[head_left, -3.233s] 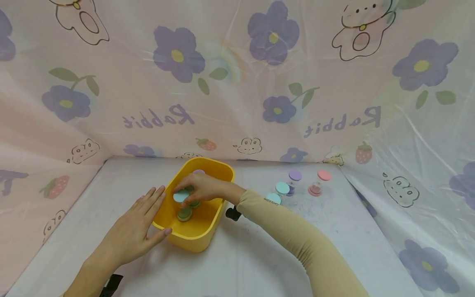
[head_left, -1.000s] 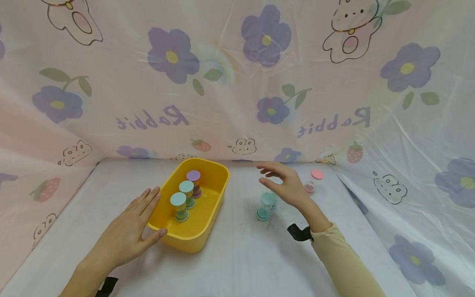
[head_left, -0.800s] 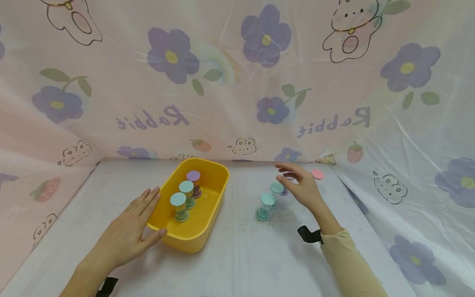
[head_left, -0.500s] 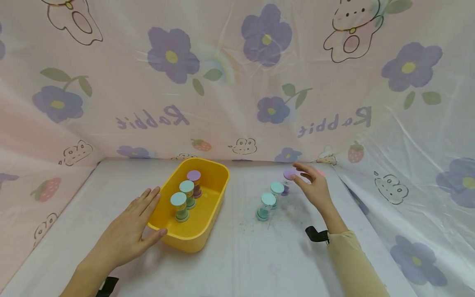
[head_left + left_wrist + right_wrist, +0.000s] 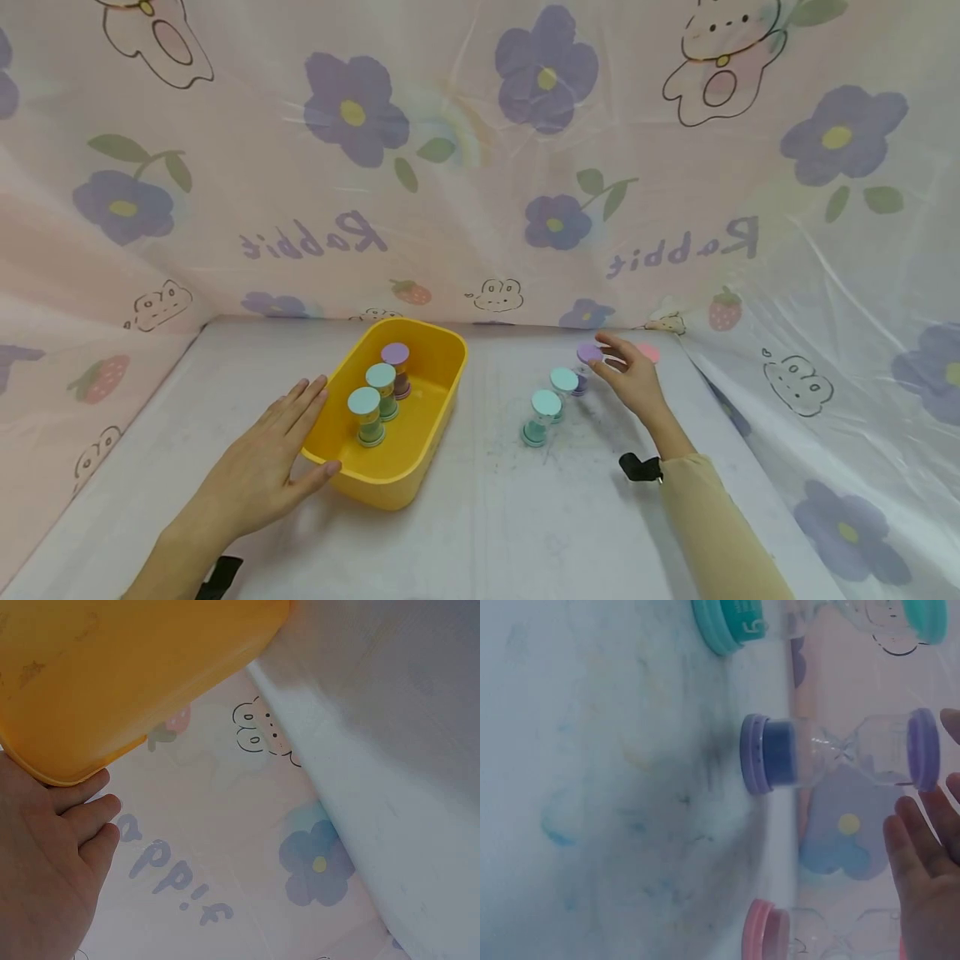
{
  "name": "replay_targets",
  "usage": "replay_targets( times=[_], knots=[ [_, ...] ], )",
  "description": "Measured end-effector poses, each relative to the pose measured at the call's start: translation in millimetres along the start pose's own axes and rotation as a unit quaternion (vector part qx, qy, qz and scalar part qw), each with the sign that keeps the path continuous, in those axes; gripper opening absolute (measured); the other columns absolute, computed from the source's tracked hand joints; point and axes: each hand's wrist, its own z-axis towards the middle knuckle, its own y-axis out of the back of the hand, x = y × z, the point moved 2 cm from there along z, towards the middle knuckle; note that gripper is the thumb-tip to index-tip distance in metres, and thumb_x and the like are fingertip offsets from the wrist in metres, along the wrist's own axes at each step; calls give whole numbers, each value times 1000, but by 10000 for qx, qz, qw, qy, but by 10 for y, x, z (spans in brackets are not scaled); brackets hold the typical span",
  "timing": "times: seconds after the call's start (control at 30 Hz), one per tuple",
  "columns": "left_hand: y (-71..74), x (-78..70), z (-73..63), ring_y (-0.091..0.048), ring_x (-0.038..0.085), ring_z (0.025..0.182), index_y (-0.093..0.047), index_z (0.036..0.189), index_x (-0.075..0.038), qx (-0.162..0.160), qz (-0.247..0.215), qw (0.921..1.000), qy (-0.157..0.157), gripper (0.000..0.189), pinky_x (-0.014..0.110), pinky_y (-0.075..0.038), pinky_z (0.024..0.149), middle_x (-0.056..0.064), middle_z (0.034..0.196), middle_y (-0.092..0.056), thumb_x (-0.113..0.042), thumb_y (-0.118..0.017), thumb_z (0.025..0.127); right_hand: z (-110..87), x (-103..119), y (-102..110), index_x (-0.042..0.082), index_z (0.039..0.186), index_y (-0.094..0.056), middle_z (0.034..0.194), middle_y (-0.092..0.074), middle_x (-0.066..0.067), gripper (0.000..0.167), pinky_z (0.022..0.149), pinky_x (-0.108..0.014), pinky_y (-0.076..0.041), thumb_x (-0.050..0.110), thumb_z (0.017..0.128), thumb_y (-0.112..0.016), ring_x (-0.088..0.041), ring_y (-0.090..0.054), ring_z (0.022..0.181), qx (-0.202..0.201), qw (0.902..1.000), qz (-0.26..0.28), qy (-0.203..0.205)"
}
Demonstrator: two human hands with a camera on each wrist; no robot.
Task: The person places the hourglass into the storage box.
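My left hand (image 5: 258,467) lies with straight fingers along the left side of a yellow bin (image 5: 382,493), thumb at its front corner. In the left wrist view the fingertips touch the bin's rim. Inside the bin stand two hourglasses with pale blue caps, the front one (image 5: 366,408) and one behind (image 5: 381,383), then a purple-capped one (image 5: 396,360). At the right, my right hand (image 5: 636,385) has spread, slightly bent fingers at the cap of an upright purple hourglass (image 5: 780,754). A fingertip meets the cap's edge; no firm pinch shows.
Two teal hourglasses stand left of the purple one, the nearer (image 5: 536,429) and the farther (image 5: 564,382). A pink hourglass (image 5: 765,930) is partly hidden behind my right hand. Patterned cloth (image 5: 480,167) hangs behind the white table (image 5: 510,533).
My right hand has left the bin, where it held a pale-blue-capped hourglass now standing inside, and moved right to the purple hourglass. My left hand stays against the bin.
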Motion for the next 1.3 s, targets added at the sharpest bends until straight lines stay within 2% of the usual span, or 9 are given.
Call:
replay_targets(
  times=[0.2,0.4,0.63,0.83,1.07,1.3],
  knots=[
    [-2,0,6,-29,35,155,-32,162,-1,11,24,10000,-10,91,20,4,126,10,172,-23,-54,-66,97,53,-63,-25,-13,146,-49,149,-50,-33,55,113,-59,-43,-3,96,-69,-48,-51,134,209,9993,31,-314],
    [-4,-10,6,-29,35,155,-32,162,-1,16,16,10000,12,90,21,4,127,13,171,-26,-54,-66,97,67,-65,-54,-14,144,-51,147,-51,-33,53,110,-56,-48,1,97,-70,-48,-53,132,337,9985,-267,-341],
    [-8,-4,3,-29,35,155,-33,161,0,-24,49,10000,-3,90,21,3,127,11,172,-24,-55,-65,98,174,-425,-61,-9,147,-51,149,-51,-29,56,110,-54,-47,7,98,-72,-45,-53,134,295,9981,-409,-356],
    [-7,-9,2,-29,35,155,-33,162,-1,-1,24,10000,37,90,22,3,127,12,171,-26,-54,-66,97,198,-520,-59,-3,146,-56,145,-56,-24,56,108,-43,-52,14,96,-76,-40,-57,130,235,9974,-577,-353],
    [-2,-14,-4,-29,35,156,-33,162,-1,0,-15,10000,58,90,22,2,127,13,170,-27,-53,-67,97,199,-498,-29,-3,144,-59,142,-58,-23,54,104,-35,-55,16,96,-76,-39,-59,128,155,9963,-802,-261],
    [-4,-4,-2,-28,34,156,-33,161,-1,13,-11,10000,55,90,23,1,128,12,171,-25,-53,-67,97,237,-394,46,-2,143,-60,141,-59,-22,52,93,-6,-49,14,96,-77,-38,-59,127,76,9978,-652,-95]
  ],
)
